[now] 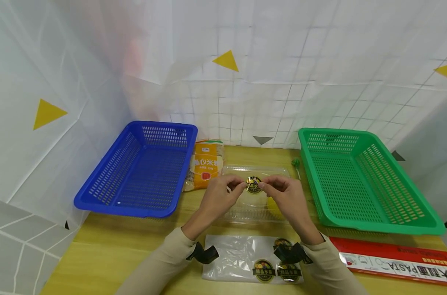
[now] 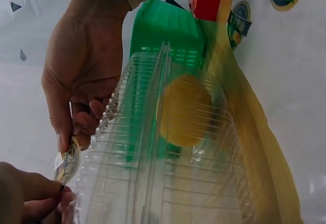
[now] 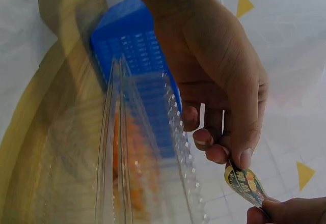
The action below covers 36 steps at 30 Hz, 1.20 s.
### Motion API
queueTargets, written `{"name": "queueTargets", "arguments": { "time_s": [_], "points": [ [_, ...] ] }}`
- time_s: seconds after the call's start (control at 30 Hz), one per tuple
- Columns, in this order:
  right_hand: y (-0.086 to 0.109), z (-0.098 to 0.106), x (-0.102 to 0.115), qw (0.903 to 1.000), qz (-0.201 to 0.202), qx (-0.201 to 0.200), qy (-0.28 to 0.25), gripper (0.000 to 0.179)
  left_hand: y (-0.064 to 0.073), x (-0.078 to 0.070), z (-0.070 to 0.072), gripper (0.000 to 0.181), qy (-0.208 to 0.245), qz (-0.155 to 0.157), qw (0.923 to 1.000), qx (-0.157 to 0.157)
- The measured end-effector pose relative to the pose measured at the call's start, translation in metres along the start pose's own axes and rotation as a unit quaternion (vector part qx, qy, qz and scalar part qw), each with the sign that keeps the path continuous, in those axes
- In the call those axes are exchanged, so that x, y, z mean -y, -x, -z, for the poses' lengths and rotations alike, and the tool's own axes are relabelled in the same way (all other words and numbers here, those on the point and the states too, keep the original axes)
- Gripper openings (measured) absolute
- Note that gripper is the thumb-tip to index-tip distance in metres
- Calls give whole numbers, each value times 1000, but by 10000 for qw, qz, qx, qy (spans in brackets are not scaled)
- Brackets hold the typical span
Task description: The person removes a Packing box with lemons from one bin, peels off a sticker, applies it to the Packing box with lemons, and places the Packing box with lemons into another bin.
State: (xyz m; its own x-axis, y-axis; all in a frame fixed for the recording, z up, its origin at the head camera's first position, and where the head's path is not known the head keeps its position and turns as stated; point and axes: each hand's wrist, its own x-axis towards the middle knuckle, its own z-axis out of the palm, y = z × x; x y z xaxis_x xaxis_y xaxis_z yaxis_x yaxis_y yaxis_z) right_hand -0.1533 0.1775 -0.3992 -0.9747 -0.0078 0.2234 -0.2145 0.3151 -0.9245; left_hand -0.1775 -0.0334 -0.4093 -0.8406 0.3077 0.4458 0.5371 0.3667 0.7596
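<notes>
My left hand [image 1: 221,193] and right hand [image 1: 287,196] pinch opposite edges of a round black-and-gold fruit sticker [image 1: 253,184]. In the right wrist view the sticker [image 3: 245,184] bows between the fingertips of both hands. Below it stands a clear plastic clamshell box [image 1: 242,213] with its lid down. A yellow round fruit [image 2: 186,110] lies inside the box, at its right end in the head view. Nearer me lies a whitish plastic sheet [image 1: 227,258] bearing several more fruit stickers [image 1: 263,270], partly covered by my right wrist strap.
A blue basket [image 1: 135,209] stands at the left, a green basket [image 1: 375,225] at the right. Between them are an orange noodle packet [image 1: 206,166] and a small green-topped stick [image 1: 296,164]. A red pasta box [image 1: 400,262] lies at front right on the wooden table [image 1: 98,254].
</notes>
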Motion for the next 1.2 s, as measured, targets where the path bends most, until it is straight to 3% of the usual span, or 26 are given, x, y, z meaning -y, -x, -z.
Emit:
{"name": "queueTargets", "arguments": {
  "time_s": [0.37, 0.77, 1.2],
  "points": [
    [-7, 0, -12, 9971, 252, -165, 696, 9, -7, 9, -10, 6, -994, -321, 9945, 4],
    [-8, -2, -15, 9932, 219, -117, 1135, 10, -8, 10, -13, 8, -1473, -466, 9880, 32],
    [-9, -4, -18, 9915, 268, -129, 1266, 7, -8, 12, -14, 8, -1635, -465, 9854, 75]
  ]
}}
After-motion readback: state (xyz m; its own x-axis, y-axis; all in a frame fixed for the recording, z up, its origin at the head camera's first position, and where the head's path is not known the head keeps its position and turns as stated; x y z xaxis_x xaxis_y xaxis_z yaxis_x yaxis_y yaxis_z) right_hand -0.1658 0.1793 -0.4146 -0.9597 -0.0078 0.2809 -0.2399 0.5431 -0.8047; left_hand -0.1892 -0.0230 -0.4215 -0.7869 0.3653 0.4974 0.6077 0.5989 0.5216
